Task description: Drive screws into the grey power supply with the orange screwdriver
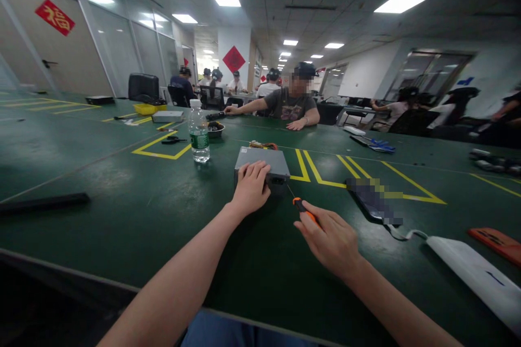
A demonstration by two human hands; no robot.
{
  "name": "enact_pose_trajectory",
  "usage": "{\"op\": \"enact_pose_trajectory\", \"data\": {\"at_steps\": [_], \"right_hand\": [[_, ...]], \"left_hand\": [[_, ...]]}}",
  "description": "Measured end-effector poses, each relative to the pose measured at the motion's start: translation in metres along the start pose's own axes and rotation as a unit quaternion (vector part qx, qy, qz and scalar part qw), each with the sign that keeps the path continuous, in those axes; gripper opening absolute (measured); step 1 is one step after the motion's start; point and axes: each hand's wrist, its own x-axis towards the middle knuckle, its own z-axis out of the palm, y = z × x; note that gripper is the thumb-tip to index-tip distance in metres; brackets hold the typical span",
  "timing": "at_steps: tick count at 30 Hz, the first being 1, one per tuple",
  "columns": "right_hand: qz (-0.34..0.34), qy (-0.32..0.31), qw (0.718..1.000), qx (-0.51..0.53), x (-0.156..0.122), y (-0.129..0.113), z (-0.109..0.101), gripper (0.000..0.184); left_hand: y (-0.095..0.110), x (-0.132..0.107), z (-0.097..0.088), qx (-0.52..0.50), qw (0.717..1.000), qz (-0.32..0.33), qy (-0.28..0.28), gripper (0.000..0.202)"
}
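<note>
Box (266,161): flat on the table (122,211), at 12 o'clock from the left hand (250,187).
Left hand: released, fingers flat on the box's near edge.
Right hand (329,238): grasping a screwdriver (303,207) that points to 11 o'clock, towards the box's near right corner.

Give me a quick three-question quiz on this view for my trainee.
1. True or false: the left hand rests on top of the grey box.
2. What does the right hand hold? A) a screwdriver B) pliers C) a marker pen
3. What stands upright just left of the grey box?

Key
1. True: the fingers lie on the box's near edge.
2. A: its orange and black handle sticks out of the fist, and the shaft points at the box.
3. The water bottle, standing apart from the box.
</note>
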Motion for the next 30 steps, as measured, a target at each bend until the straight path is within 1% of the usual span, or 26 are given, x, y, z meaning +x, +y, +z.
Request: {"op": "enact_pose_trajectory", "data": {"at_steps": [2,5,7,9,11,14,15,17,19,21,23,25,27,29,30], "right_hand": [[0.011,0.001,1.0,0.0,0.001,0.001,-0.001,0.015],[0.022,-0.021,0.999,0.023,-0.003,-0.001,0.0,0.021],[0.002,-0.035,0.998,0.043,-0.006,-0.003,0.003,0.022],[-0.038,-0.042,0.997,0.047,-0.006,-0.003,0.005,0.023],[-0.055,-0.032,0.998,0.027,-0.003,-0.001,0.005,0.022],[-0.012,-0.006,1.0,0.008,0.0,0.002,0.003,0.018],[0.0,-0.006,1.0,0.013,0.0,0.003,0.002,0.017],[0.017,-0.026,0.999,0.03,-0.003,0.003,0.002,0.014],[0.013,-0.051,0.998,0.045,-0.008,0.003,0.003,0.012],[-0.015,-0.058,0.997,0.046,-0.01,0.002,0.005,0.015],[-0.057,-0.046,0.997,0.028,-0.006,0.003,0.005,0.019],[-0.073,-0.026,0.997,0.001,0.004,0.005,0.004,0.018],[-0.055,-0.004,0.998,-0.009,0.015,0.008,0.004,0.014],[-0.011,0.022,1.0,0.017,0.021,0.01,0.005,0.014],[0.005,0.021,0.999,0.032,0.022,0.01,0.007,0.013]], "left_hand": [[-0.001,0.0,0.0,0.003,1.0,0.002,0.001,0.044],[-0.001,0.001,-0.001,0.013,1.0,-0.007,0.01,0.042],[-0.001,0.001,-0.002,0.021,1.0,-0.016,0.015,0.041],[-0.001,0.002,-0.003,0.023,0.999,-0.02,0.014,0.04],[-0.002,0.002,-0.003,0.022,1.0,-0.019,0.011,0.039],[-0.002,0.002,-0.003,0.02,1.0,-0.021,0.01,0.038],[-0.002,0.001,-0.003,0.021,0.999,-0.022,0.012,0.038],[-0.001,0.001,-0.002,0.023,0.999,-0.024,0.016,0.036],[0.0,0.001,-0.002,0.023,0.999,-0.028,0.021,0.036],[0.001,0.001,-0.001,0.021,0.999,-0.032,0.025,0.037],[0.002,0.001,-0.001,0.016,0.999,-0.037,0.027,0.039],[0.002,0.001,0.0,0.013,0.999,-0.038,0.027,0.04],[0.001,0.001,0.001,0.013,0.999,-0.038,0.03,0.039],[0.0,0.001,0.003,0.017,0.999,-0.039,0.035,0.039],[0.0,0.001,0.003,0.018,0.998,-0.04,0.037,0.039]]}}
